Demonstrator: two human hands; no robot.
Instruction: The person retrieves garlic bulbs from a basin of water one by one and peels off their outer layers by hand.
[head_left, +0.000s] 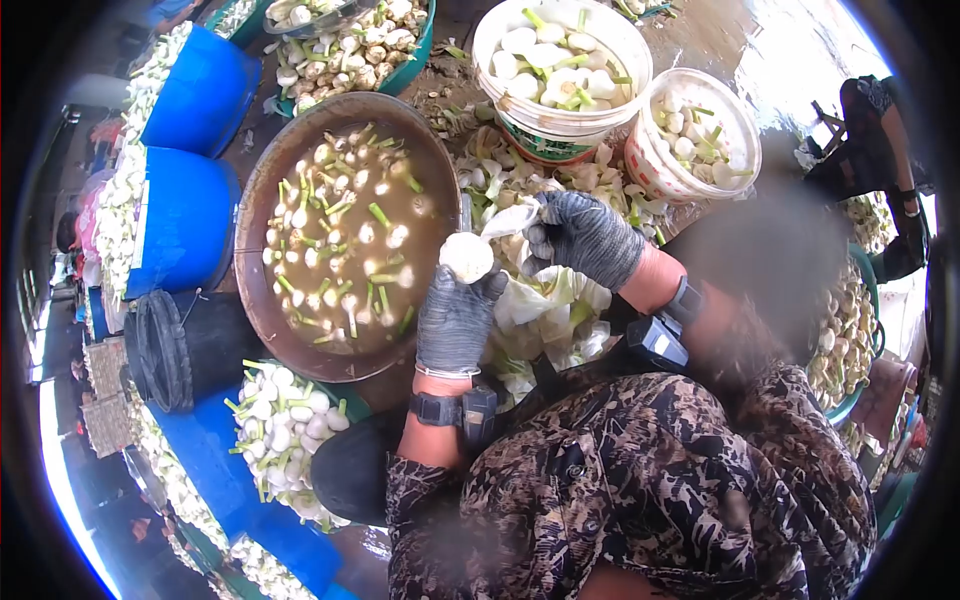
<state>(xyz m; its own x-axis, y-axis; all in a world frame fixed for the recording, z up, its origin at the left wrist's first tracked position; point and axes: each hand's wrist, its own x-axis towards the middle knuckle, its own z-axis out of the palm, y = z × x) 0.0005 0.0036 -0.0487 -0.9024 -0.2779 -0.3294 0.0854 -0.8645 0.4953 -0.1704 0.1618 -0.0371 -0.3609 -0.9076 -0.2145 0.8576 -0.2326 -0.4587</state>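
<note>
My left hand (455,320), in a grey glove, is closed around a round white garlic bulb (466,257), holding it by the right rim of a wide brown basin (345,370). Up and to the right of it, my gloved right hand (588,238) pinches a pale strip of garlic skin (512,218), whose loose end hangs close to the bulb. Whether the strip is still joined to the bulb I cannot tell. Murky water fills the basin, and several garlic bulbs with green stems (340,212) float in it.
Loose garlic skins (545,310) are heaped below my hands. Ahead stand a large white bucket (560,118) and a smaller one (745,130), both holding bulbs. Blue tubs (185,215), a black bucket (165,350) and a pile of bulbs (285,425) line the left. Another person's arm (895,145) shows at right.
</note>
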